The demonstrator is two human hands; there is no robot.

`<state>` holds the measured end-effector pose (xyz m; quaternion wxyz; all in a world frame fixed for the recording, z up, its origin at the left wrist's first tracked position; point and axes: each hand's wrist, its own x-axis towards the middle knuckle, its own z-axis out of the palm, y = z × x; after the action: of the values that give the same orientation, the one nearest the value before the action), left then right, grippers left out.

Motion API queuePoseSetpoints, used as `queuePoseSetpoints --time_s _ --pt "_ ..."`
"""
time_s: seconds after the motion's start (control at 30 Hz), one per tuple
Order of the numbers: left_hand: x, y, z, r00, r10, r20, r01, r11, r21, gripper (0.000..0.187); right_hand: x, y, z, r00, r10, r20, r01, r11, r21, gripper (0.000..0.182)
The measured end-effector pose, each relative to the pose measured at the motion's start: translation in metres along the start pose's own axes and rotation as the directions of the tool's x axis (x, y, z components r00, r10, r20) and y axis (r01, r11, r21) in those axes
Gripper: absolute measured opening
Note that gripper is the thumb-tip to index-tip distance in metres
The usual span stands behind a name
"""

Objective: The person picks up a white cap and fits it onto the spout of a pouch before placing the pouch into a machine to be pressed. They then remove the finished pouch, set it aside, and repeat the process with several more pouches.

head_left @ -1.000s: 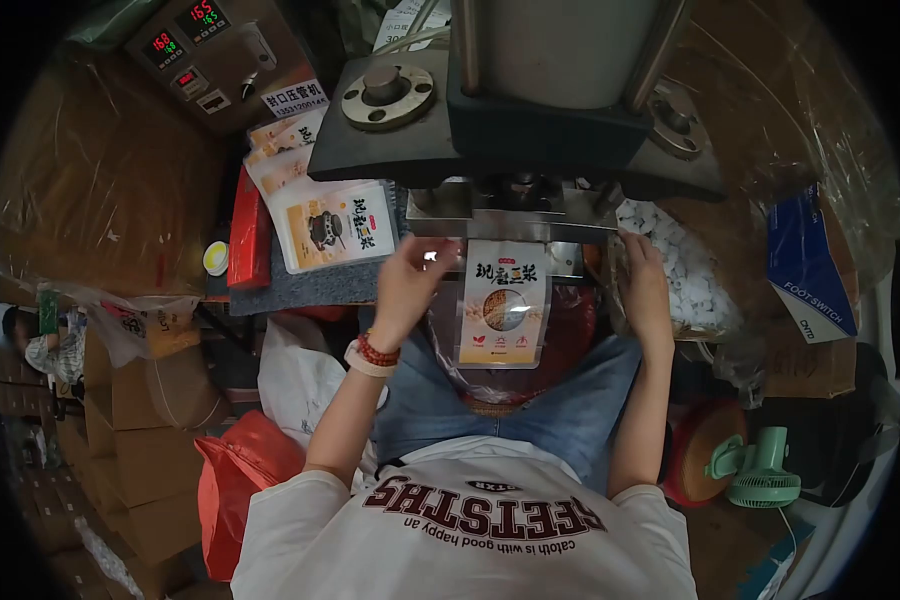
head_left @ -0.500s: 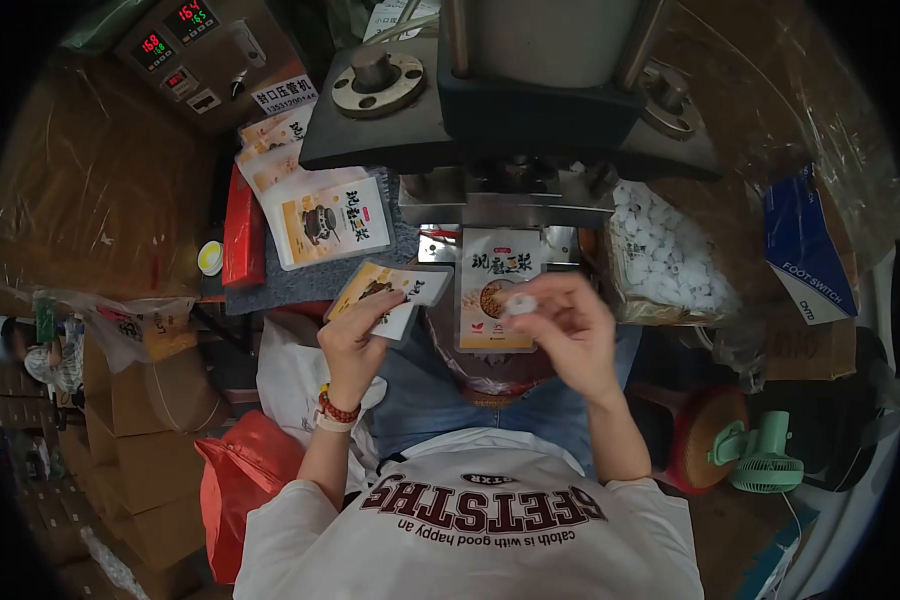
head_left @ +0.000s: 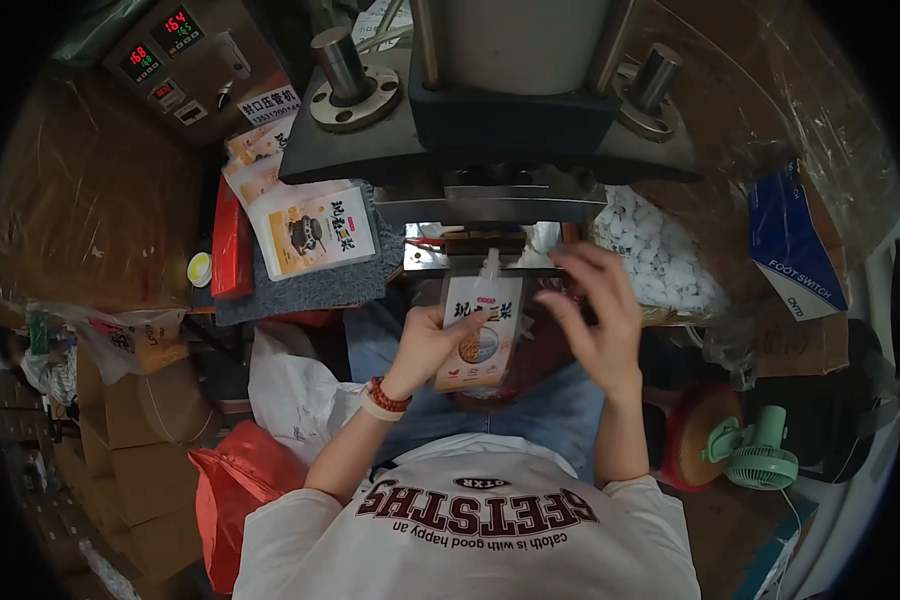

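My left hand [head_left: 432,345] grips a printed pouch [head_left: 457,369] by its left side, thumb across the front. A small white spout [head_left: 491,262] stands at the pouch's top edge, just in front of the metal jaws [head_left: 530,242] of the press. To the right of the pouch is my right hand [head_left: 602,318], fingers apart and slightly blurred, with nothing seen in it.
A stack of printed pouches [head_left: 320,232] lies on a grey cloth [head_left: 355,282] at the left, beside a red box [head_left: 232,238]. White spouts [head_left: 655,250] fill a box at the right. The heavy press plate [head_left: 490,150] overhangs the jaws. A green fan [head_left: 762,465] stands lower right.
The left hand has moved right from beside the jaws to the front of them, with a pouch. The right hand has let go of the white spout and opened. More of the press's posts shows.
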<state>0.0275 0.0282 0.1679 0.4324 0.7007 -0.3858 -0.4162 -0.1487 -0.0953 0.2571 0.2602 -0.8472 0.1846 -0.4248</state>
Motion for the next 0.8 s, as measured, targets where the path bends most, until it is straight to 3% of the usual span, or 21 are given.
queuePoseSetpoints --time_s 0.07,0.1,0.17,0.2,0.23,0.3,0.33,0.37,0.4,0.43,0.47,0.5,0.53,0.57,0.6,0.63,0.7,0.73,0.77,0.8 --pt "0.015 0.007 0.008 0.999 -0.034 0.038 0.048 0.876 -0.481 0.019 -0.002 0.012 -0.027 0.974 0.221 -0.050 -0.225 0.969 -0.099 0.035" --pt "0.020 0.013 0.006 0.997 -0.038 0.062 0.066 0.841 -0.537 0.021 -0.001 0.020 -0.033 0.974 0.220 -0.050 -0.224 0.969 -0.100 0.035" --pt "0.033 0.020 0.005 0.998 -0.010 0.059 0.045 0.780 -0.624 0.022 -0.001 0.043 -0.038 0.912 0.367 -0.183 -0.402 0.708 -0.581 0.031" --pt "0.038 0.022 0.003 0.999 0.016 0.051 0.024 0.711 -0.702 0.023 -0.012 0.062 -0.036 0.893 0.428 -0.140 -0.396 0.598 -0.697 0.029" --pt "0.042 0.021 -0.002 0.989 -0.059 0.137 0.139 0.686 -0.714 0.022 -0.019 0.074 -0.031 0.893 0.429 -0.135 -0.394 0.601 -0.696 0.029" --pt "0.044 0.022 -0.001 0.988 -0.070 0.137 0.147 0.685 -0.714 0.024 -0.024 0.092 -0.022 0.814 0.579 0.044 -0.366 0.571 -0.735 0.029" --pt "0.043 0.022 -0.002 0.985 -0.086 0.147 0.165 0.682 -0.712 0.026 -0.026 0.097 -0.020 0.814 0.578 0.051 -0.364 0.577 -0.731 0.029" --pt "0.042 0.020 -0.005 0.985 -0.093 0.143 0.168 0.684 -0.710 0.026 -0.029 0.100 -0.018 0.866 0.498 0.050 -0.354 0.681 -0.641 0.029" --pt "0.041 0.018 -0.011 0.988 -0.093 0.123 0.149 0.780 -0.607 0.027 -0.030 0.101 -0.016 0.910 0.413 0.034 -0.330 0.771 -0.544 0.028" --pt "0.042 0.018 -0.018 0.991 -0.084 0.102 0.124 0.860 -0.494 0.029 -0.027 0.100 -0.015 0.911 0.411 0.033 -0.329 0.773 -0.543 0.028" --pt "0.040 0.021 -0.036 0.997 -0.080 -0.021 0.074 0.976 -0.207 0.038 -0.023 0.098 -0.016 0.942 0.335 -0.011 -0.284 0.782 -0.555 0.024" --pt "0.041 0.010 -0.052 0.937 0.146 -0.317 -0.104 0.984 0.146 0.045 -0.020 0.096 -0.016 0.965 0.258 -0.054 -0.242 0.787 -0.568 0.020" --pt "0.039 -0.001 -0.067 0.760 0.431 -0.486 -0.154 0.846 0.510 0.053 -0.020 0.094 -0.016 0.964 0.259 -0.053 -0.242 0.786 -0.568 0.020" --pt "0.032 -0.004 -0.081 0.743 0.499 -0.445 0.032 0.638 0.770 0.060 -0.020 0.093 -0.016 0.952 0.252 -0.173 -0.305 0.827 -0.472 0.017" --pt "0.022 -0.008 -0.095 0.740 0.552 -0.383 0.220 0.339 0.914 0.067 -0.019 0.092 -0.015 0.923 0.253 -0.290 -0.351 0.863 -0.364 0.015" --pt "0.014 -0.034 -0.106 0.844 0.443 -0.302 0.103 0.420 0.902 0.069 -0.020 0.089 -0.014 0.923 0.254 -0.289 -0.351 0.863 -0.363 0.015" --pt "-0.007 -0.050 -0.107 0.850 0.523 -0.062 -0.148 0.349 0.925 0.062 -0.026 0.077 -0.011 0.783 0.557 -0.275 -0.575 0.818 0.019 0.014" --pt "-0.016 -0.054 -0.106 0.821 0.570 -0.010 -0.174 0.267 0.948 0.053 -0.026 0.064 -0.006 0.779 0.563 -0.277 -0.580 0.814 0.021 0.014" --pt "-0.022 -0.055 -0.104 0.825 0.565 -0.008 -0.175 0.269 0.947 0.053 -0.024 0.046 0.001 0.825 0.536 -0.180 -0.505 0.841 0.191 0.013" --pt "-0.028 -0.054 -0.103 0.807 0.584 -0.087 -0.207 0.417 0.885 0.049 -0.021 0.028 0.010 0.869 0.485 -0.091 -0.425 0.829 0.363 0.012"
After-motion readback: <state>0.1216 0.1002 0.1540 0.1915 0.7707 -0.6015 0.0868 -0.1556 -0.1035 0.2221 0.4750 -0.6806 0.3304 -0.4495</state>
